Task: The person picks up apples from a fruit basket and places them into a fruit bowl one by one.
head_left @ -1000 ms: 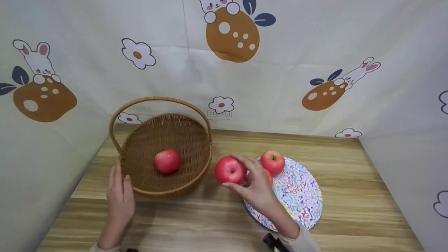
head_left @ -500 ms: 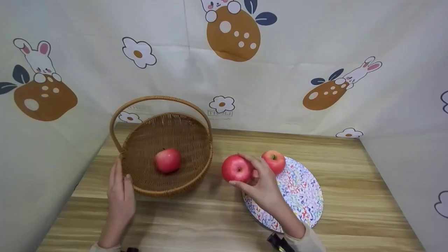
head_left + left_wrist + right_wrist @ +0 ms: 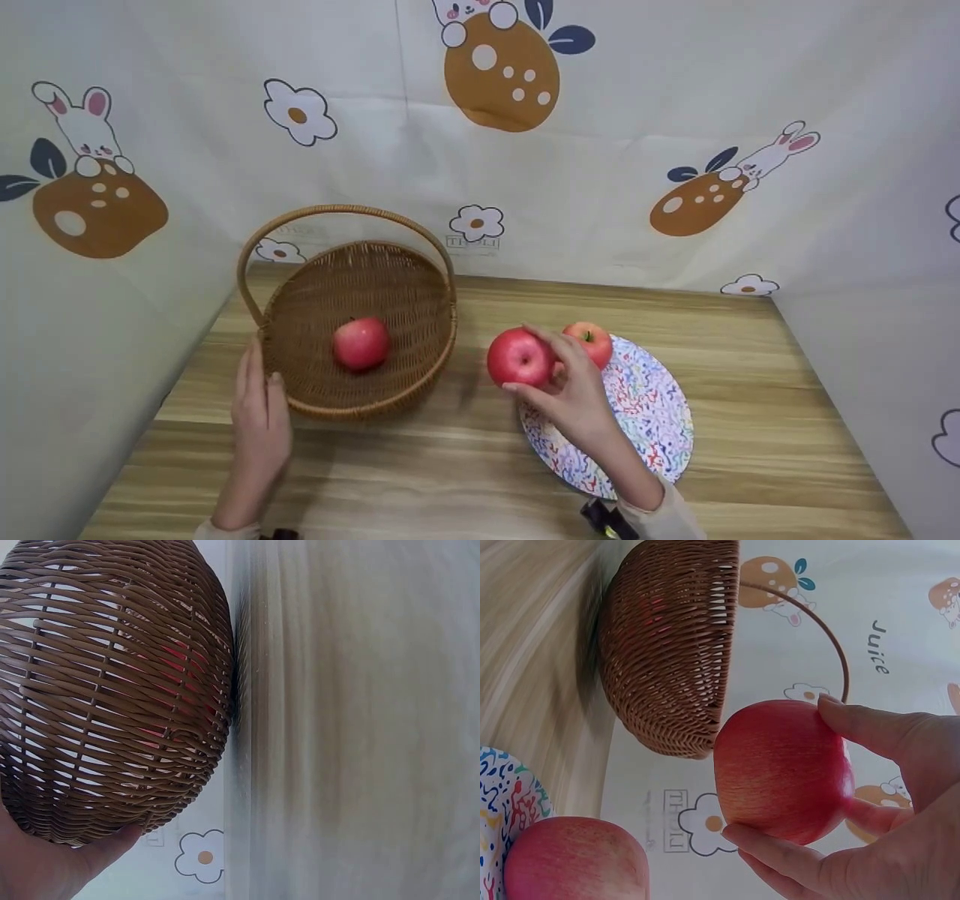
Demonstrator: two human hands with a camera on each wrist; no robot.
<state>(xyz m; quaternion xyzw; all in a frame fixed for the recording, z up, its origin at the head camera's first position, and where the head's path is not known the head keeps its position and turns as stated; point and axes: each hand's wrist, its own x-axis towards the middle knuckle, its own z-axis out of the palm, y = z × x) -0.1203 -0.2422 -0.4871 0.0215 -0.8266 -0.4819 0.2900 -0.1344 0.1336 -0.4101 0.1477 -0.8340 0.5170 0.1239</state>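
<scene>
The right hand (image 3: 576, 397) is drawing its gripped apple (image 3: 517, 358) away from the wicker basket (image 3: 405, 330) (which the straight-fingered left hand (image 3: 259, 412) is touching), nearing the patterned plate (image 3: 645, 420)

The basket (image 3: 360, 281) stands on the table (image 3: 405, 480), left of the plate (image 3: 645, 409). A first apple (image 3: 361, 343) lies in the basket; a second apple (image 3: 591, 342) lies at the plate's far edge. The right hand (image 3: 581, 405) holds a third apple (image 3: 517, 360) right of the basket.
</scene>
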